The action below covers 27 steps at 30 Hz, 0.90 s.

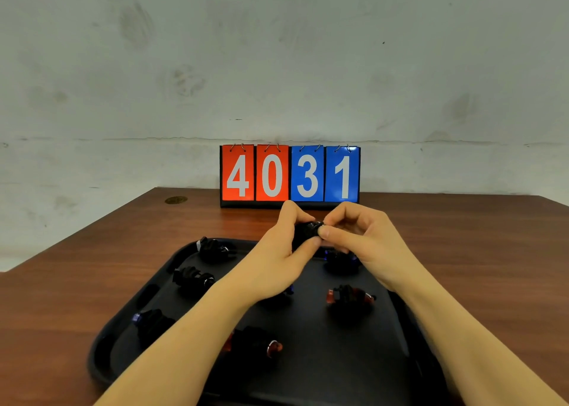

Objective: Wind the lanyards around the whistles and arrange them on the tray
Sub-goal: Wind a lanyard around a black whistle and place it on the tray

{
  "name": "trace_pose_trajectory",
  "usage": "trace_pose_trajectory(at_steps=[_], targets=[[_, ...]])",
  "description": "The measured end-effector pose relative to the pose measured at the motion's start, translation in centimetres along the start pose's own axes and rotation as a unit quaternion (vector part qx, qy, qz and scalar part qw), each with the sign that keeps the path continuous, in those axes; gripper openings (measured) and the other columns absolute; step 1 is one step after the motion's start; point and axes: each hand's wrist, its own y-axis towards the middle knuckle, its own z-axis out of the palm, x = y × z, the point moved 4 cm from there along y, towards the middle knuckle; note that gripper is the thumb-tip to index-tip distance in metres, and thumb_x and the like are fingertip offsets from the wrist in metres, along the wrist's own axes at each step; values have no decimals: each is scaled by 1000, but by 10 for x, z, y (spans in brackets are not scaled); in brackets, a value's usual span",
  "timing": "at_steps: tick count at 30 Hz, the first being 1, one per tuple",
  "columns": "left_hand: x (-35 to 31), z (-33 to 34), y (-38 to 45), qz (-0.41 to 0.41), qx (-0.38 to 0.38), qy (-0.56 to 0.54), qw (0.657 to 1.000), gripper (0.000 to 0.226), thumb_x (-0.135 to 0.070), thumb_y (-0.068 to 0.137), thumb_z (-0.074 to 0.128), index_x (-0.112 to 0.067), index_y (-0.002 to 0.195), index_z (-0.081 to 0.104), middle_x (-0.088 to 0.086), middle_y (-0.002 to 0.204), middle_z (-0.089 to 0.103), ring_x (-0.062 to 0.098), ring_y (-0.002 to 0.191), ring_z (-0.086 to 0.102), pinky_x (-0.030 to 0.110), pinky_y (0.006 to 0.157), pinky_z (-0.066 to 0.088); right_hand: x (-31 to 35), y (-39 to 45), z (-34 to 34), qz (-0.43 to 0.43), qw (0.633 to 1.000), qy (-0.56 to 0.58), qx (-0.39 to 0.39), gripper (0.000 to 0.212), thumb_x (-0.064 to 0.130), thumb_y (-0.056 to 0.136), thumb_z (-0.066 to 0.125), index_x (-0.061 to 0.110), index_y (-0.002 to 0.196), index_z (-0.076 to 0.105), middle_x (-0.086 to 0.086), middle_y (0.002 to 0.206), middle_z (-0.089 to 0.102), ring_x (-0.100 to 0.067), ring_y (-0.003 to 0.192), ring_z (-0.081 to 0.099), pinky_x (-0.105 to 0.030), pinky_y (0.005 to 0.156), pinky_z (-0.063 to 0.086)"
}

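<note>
Both hands hold one whistle (308, 231) wrapped in black lanyard above the far edge of the black tray (323, 371). My left hand (277, 261) grips its body between thumb and fingers. My right hand (354, 236) pinches its right end, where a metal ring shows. Several wound whistles lie on the tray: three down the left side (215, 248) (194, 278) (151, 322), a red one (255, 344) near the front middle, a red one (351, 298) on the right, and a blue one (340, 259) partly hidden under my right hand.
A flip scoreboard (289, 175) reading 4031 stands at the back of the brown wooden table (92, 267), just behind my hands, against a grey wall. A small round brass fitting (175, 200) sits in the table's far left corner.
</note>
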Motion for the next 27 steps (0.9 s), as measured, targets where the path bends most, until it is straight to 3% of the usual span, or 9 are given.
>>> trace_pose_trajectory(at_steps=[2,5,10,15,16,18,20,23,27], targets=[[0,0,0,-2,2,-25,1000,18,-24,93,51,-26,105,37,-4,98,56,12,90,57,29,77,51,0,0,-1,-5,999,32,7,7,5,80,66,10,76,63,1,74,64,-18,77,65,-32,75,56],[-1,-1,0,1,3,-71,997,18,-24,92,52,-27,103,39,-7,103,54,2,96,54,24,83,45,1,1,-2,-8,994,108,29,9,5,78,66,12,73,63,1,75,62,-16,78,63,-29,73,55],[-1,-1,0,1,20,-84,996,19,-23,91,54,-27,104,40,-8,107,54,2,100,53,26,90,46,0,1,-5,5,985,164,52,13,9,80,63,17,71,66,3,72,63,-9,69,62,-28,72,54],[-1,-2,1,-4,10,-71,997,19,-22,91,54,-28,102,40,-10,101,54,0,94,54,23,85,46,-8,2,-7,37,991,127,18,8,26,75,69,18,77,67,3,67,61,-11,64,53,-61,87,43],[-1,-3,1,-6,0,-61,998,19,-23,91,55,-29,101,40,-11,99,55,0,91,54,23,83,47,-10,2,-7,46,992,115,2,6,22,77,69,17,77,66,4,65,60,-12,64,52,-59,84,45],[0,-4,2,-12,-18,-29,999,18,-25,91,55,-32,99,40,-13,96,56,1,86,55,21,78,49,-12,3,-7,56,996,58,-34,6,15,83,64,17,77,65,7,62,59,-7,60,51,-38,68,50],[0,-4,2,-14,-34,4,999,19,-25,90,56,-32,98,41,-13,95,57,2,86,56,18,75,49,-12,4,-6,50,996,-45,-57,10,15,87,60,19,79,63,8,66,61,-5,61,54,-22,65,44],[2,-5,3,-12,-53,35,998,20,-23,88,59,-29,97,43,-14,96,58,-1,88,57,12,72,47,-11,4,-1,36,981,-177,-78,8,18,88,58,22,82,59,4,80,63,-8,74,58,-13,66,44],[4,-6,3,-4,-64,54,996,21,-21,85,63,-27,97,46,-16,97,58,-5,91,54,0,76,40,-10,4,3,4,962,-258,-90,9,17,89,56,23,83,53,7,81,57,-7,75,54,-7,65,42]])
